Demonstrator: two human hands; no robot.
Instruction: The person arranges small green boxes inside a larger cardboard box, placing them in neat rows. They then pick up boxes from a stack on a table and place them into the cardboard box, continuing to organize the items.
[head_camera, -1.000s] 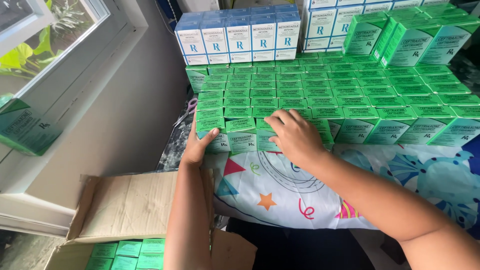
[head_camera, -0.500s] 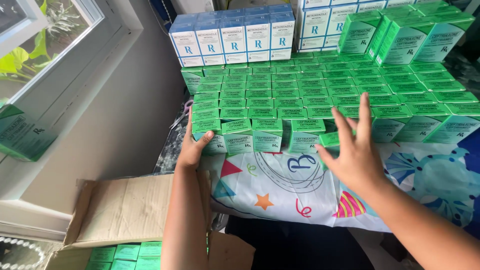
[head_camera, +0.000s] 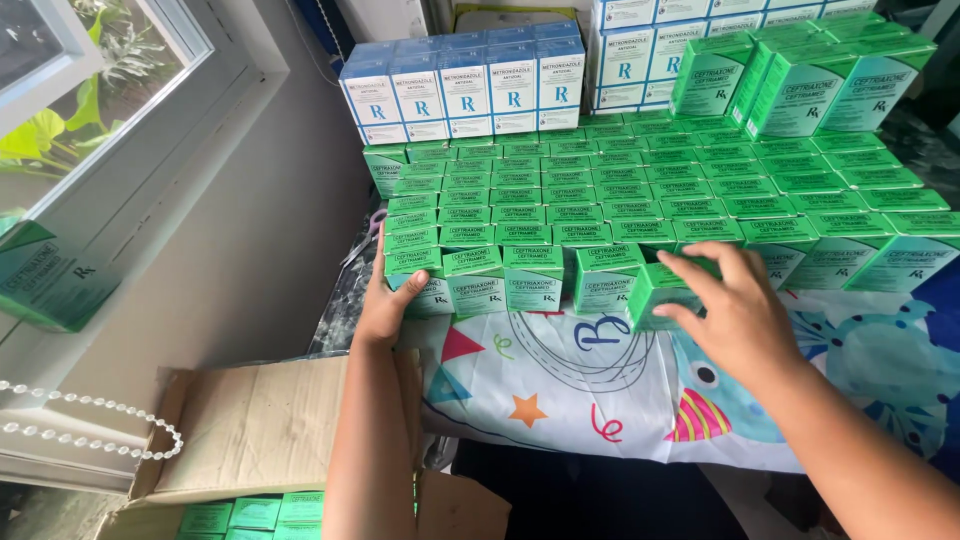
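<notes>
Rows of small green medicine boxes (head_camera: 600, 190) stand packed together on a patterned cloth (head_camera: 560, 370). My left hand (head_camera: 385, 300) presses flat against the left end of the front row, at the corner box (head_camera: 420, 280). My right hand (head_camera: 735, 305) lies with spread fingers on a green box (head_camera: 655, 290) in the front row, which sits a little forward of its neighbours. Behind the green rows stand blue and white boxes (head_camera: 470, 90).
A stack of tilted green boxes (head_camera: 800, 80) rests at the back right. An opened cardboard carton (head_camera: 250, 440) with more green boxes (head_camera: 250, 515) lies below left. A window sill (head_camera: 110, 200) with one green box (head_camera: 45, 275) runs along the left. A bead string (head_camera: 90, 410) hangs there.
My right hand has moved from the row's left part to the right and come down on a green box in the front row. The left hand has stayed at the row's left end.
</notes>
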